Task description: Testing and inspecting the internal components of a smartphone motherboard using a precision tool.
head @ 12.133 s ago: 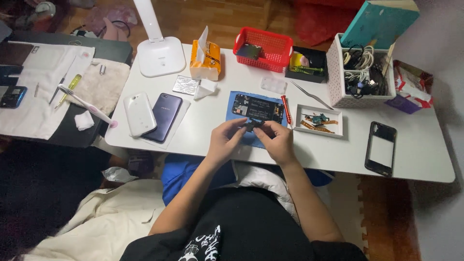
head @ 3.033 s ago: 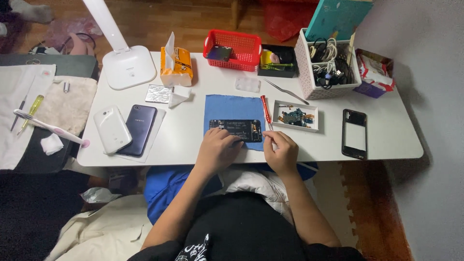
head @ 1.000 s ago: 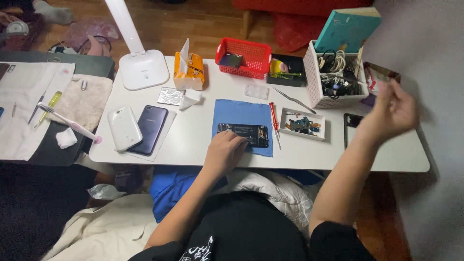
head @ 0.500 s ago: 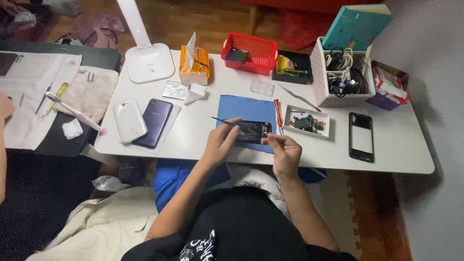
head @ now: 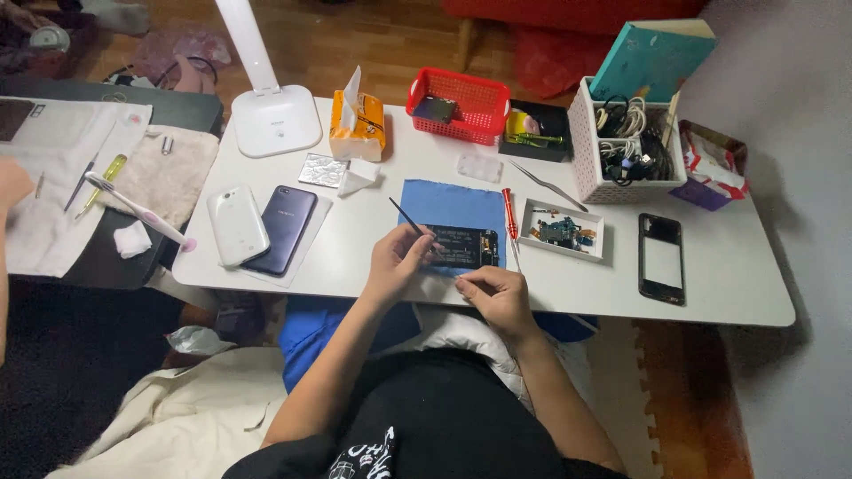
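Note:
An opened dark phone (head: 466, 246) lies on a blue cloth mat (head: 451, 206) near the front edge of the white table (head: 728, 293). My left hand (head: 397, 263) grips a thin black pointed tool (head: 406, 218) whose tip rests at the phone's left end. My right hand (head: 495, 294) sits at the phone's lower right edge, fingers pinched together; what they pinch is too small to tell.
A red screwdriver (head: 508, 210) and a white parts tray (head: 563, 231) lie right of the mat, then a phone frame (head: 661, 258). A white phone (head: 237, 224) and blue phone (head: 281, 229) lie left. Lamp base (head: 275, 120), tissue box (head: 358, 126), red basket (head: 458, 105), cable box (head: 626, 147) stand behind.
Over the last second my right hand came back from the far right of the table to the phone. My left hand has picked up the black tool and holds it at the phone.

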